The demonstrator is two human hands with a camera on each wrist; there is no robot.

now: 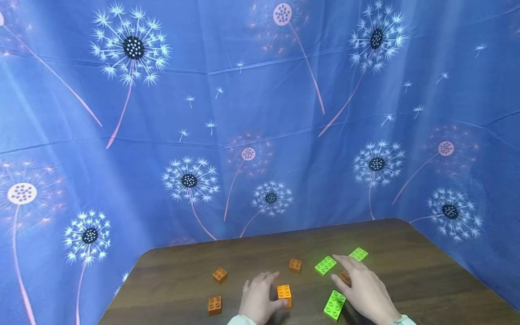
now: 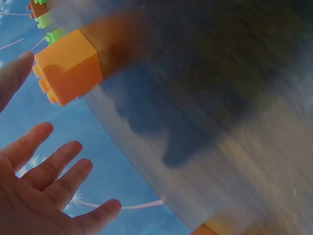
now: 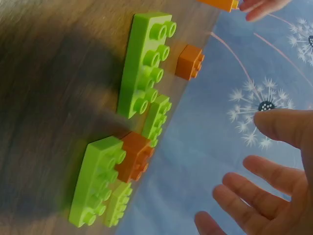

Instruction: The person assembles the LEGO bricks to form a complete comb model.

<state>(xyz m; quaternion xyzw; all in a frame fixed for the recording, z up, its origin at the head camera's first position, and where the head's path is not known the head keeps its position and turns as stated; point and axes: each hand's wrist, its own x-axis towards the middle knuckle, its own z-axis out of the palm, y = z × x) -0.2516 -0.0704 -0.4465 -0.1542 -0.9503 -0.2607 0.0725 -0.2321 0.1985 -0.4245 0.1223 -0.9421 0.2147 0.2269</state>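
My left hand point(image 1: 258, 298) is beside a bright orange four-stud toy building brick point(image 1: 284, 292), its thumb overlapping the brick's lower edge in the head view. The left wrist view has the fingers point(image 2: 66, 188) spread and the palm bare, with the thumb near the studs of that brick point(image 2: 68, 66). My right hand point(image 1: 367, 289) hovers with relaxed fingers over a darker orange brick point(image 1: 345, 276), partly hiding it. Green eight-stud bricks lie around that hand: one in front point(image 1: 335, 305), one at its fingertips point(image 1: 326, 265), one behind point(image 1: 359, 254). The right wrist view shows another green brick point(image 3: 98, 181), hidden in the head view.
Two darker orange bricks, one farther point(image 1: 220, 275) and one nearer point(image 1: 215, 305), lie left of my left hand. Another orange brick point(image 1: 295, 265) sits behind the bright one. The brown wooden table point(image 1: 174, 271) ends at a blue dandelion-print cloth point(image 1: 284, 113).
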